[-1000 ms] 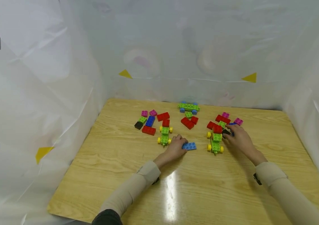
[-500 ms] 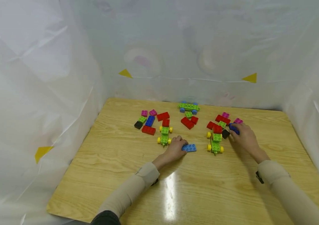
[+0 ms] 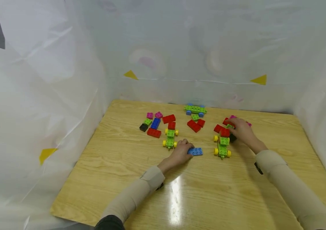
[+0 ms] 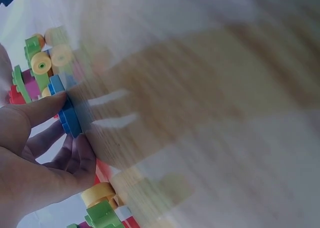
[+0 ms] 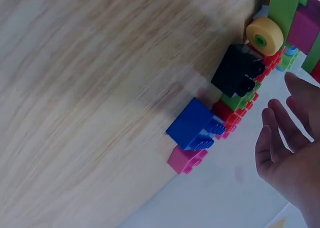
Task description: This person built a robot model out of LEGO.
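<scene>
My left hand (image 3: 181, 152) pinches a light blue plate (image 3: 196, 151) on the table between thumb and fingers; the left wrist view shows the same grip on the blue plate (image 4: 70, 112). Over the right-hand group of bricks is my right hand (image 3: 243, 131), its fingers loosely bent with nothing between them. In the right wrist view that hand (image 5: 292, 133) hovers beside a black brick (image 5: 235, 70), a dark blue brick (image 5: 192, 124) and a pink brick (image 5: 186, 159). Left of it in the head view stands a yellow-wheeled green car (image 3: 222, 150) with a red brick (image 3: 224, 132) on top.
Another yellow-wheeled car (image 3: 170, 141) stands left of centre, near a group with a black brick (image 3: 143, 127), a blue brick (image 3: 155, 123) and red bricks. A blue-wheeled green base (image 3: 195, 109) is at the table's back edge, with red bricks (image 3: 193, 126) before it.
My right hand moved from the black brick to the dark blue brick, then off it, up and left over the group. My left hand stays on the light blue plate.
</scene>
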